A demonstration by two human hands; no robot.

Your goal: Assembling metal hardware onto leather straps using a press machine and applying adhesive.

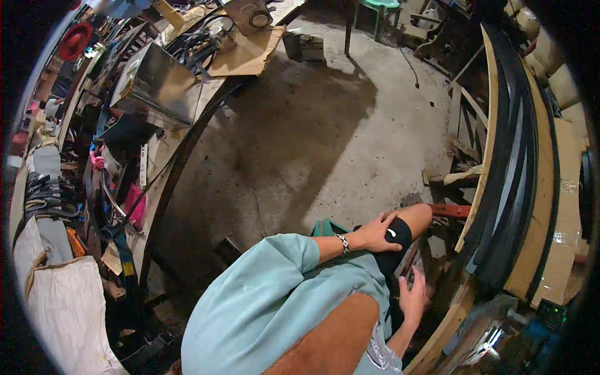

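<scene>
My left hand [377, 236], with a patterned bracelet [342, 244] at its wrist, lies on the leg of my black shorts [403, 230] close to the bent knee. Its fingers and thumb are apart, and no object shows in it. Lower down and to the right, my right hand [413, 299] is raised with fingers loosely spread and slightly blurred; nothing is visible in it. Beyond the knee is a red bar [451, 211], apart from both hands. A pale blue-green shirt [250, 294] covers much of the lower middle.
A cluttered workbench [169, 142] curves along the left, bearing a metal box [156, 84], cables and a cardboard sheet [253, 53]. Long black strips [509, 169] stand between boards on the right. A green stool [379, 5] is on the concrete floor [350, 144] at the far end.
</scene>
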